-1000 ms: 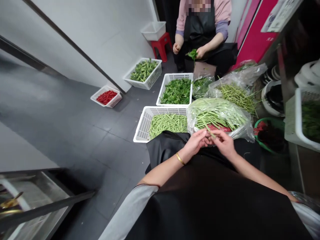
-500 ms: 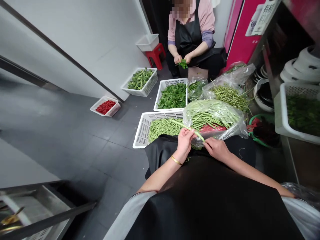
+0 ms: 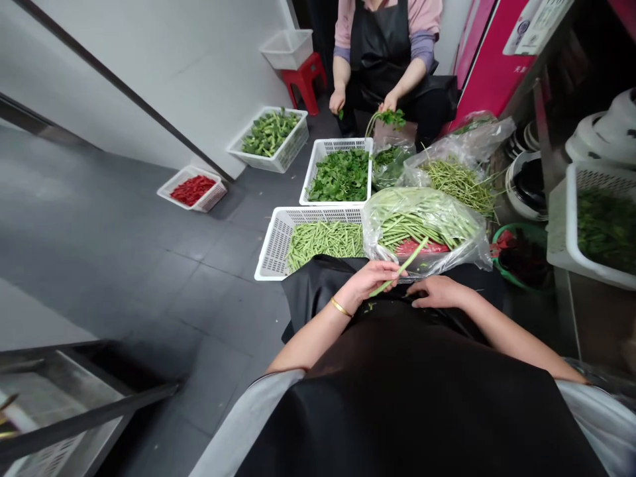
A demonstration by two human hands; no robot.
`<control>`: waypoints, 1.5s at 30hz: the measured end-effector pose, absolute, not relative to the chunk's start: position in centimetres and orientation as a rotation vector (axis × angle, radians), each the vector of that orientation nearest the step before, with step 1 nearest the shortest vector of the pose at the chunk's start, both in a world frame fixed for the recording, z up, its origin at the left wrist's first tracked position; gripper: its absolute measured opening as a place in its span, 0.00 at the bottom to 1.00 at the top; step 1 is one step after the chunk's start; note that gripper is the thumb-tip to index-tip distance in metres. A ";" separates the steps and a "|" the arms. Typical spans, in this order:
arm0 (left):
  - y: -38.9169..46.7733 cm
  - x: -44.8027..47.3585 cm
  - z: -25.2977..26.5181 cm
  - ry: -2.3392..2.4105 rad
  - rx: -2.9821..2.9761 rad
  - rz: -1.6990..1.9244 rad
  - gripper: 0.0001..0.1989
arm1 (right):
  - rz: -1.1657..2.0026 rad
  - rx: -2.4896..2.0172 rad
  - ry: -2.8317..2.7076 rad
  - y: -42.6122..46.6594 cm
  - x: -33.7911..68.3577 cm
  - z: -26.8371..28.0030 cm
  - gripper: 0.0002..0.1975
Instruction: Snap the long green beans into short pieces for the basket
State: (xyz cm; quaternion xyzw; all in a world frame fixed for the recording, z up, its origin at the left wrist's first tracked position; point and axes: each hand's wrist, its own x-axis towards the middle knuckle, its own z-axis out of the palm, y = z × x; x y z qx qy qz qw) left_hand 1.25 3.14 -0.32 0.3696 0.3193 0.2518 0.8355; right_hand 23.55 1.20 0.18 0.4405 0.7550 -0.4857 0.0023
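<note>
My left hand [image 3: 375, 277] is closed around a green bean [image 3: 416, 256], which slants up to the right over my lap. To its right, my right hand [image 3: 440, 292] is low over the black apron [image 3: 422, 384], thumb and fingers drawn together. A tiny bit may be at those fingertips, too small to name. Beyond my hands, a clear plastic bag [image 3: 375, 248] holds many long green beans [image 3: 412, 228]. Left of the bag stands a white basket [image 3: 274, 248] with cut bean pieces [image 3: 325, 244]. Small green scraps [image 3: 368, 307] lie on the apron.
Across from me a person [image 3: 380, 59] holds leafy stems [image 3: 392, 118]. White baskets hold leafy greens [image 3: 342, 175], green cut vegetables [image 3: 271, 132] and red peppers [image 3: 193, 190]. A red stool [image 3: 305, 83] is by the wall. A green basin [image 3: 536, 281] and shelving are at right.
The bean has swung from pointing up left to pointing up right, held in my left hand alone. My right hand has come off it and lowered. The other person's hands have parted.
</note>
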 end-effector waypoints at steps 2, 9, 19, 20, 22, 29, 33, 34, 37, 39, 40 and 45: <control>3.1 1.1 -0.2 0.676 0.805 0.482 0.18 | -1.955 1.557 2.371 1.9 23.4 0.3 0.22; 3.0 1.8 -0.3 0.749 0.740 0.682 0.14 | -2.400 2.157 2.533 1.2 20.4 1.8 0.15; 2.7 3.3 -1.3 1.037 1.138 0.961 0.15 | -1.875 2.085 2.410 0.9 17.9 -2.3 0.11; 2.5 3.4 -1.2 1.057 1.244 0.939 0.14 | -1.638 2.119 2.492 1.2 17.9 -2.4 0.10; 2.4 3.3 -0.9 1.079 1.376 0.914 0.12 | -1.204 2.054 2.644 1.8 18.5 -1.8 0.10; 2.2 1.6 -0.7 0.831 1.479 0.638 0.16 | -0.789 1.315 2.997 2.3 22.4 2.2 0.12; 1.5 2.7 -1.4 0.924 1.379 0.817 0.17 | -0.541 1.664 2.886 2.0 20.8 1.0 0.15; 1.4 2.9 -1.5 0.967 1.332 0.881 0.17 | -0.473 1.793 2.842 1.9 20.2 0.5 0.16; 1.9 3.0 -1.8 0.932 1.074 0.877 0.19 | -0.389 1.909 2.854 1.8 19.4 -0.1 0.15; 2.5 2.4 -1.7 0.812 0.908 0.707 0.21 | -0.496 1.752 2.970 1.8 19.6 0.3 0.15; 2.8 2.0 -1.6 0.751 0.870 0.604 0.21 | -0.627 1.616 3.030 1.8 19.9 0.7 0.15; 3.4 0.8 -0.6 0.615 1.046 0.391 0.23 | -1.849 1.452 2.691 1.2 20.3 1.1 0.17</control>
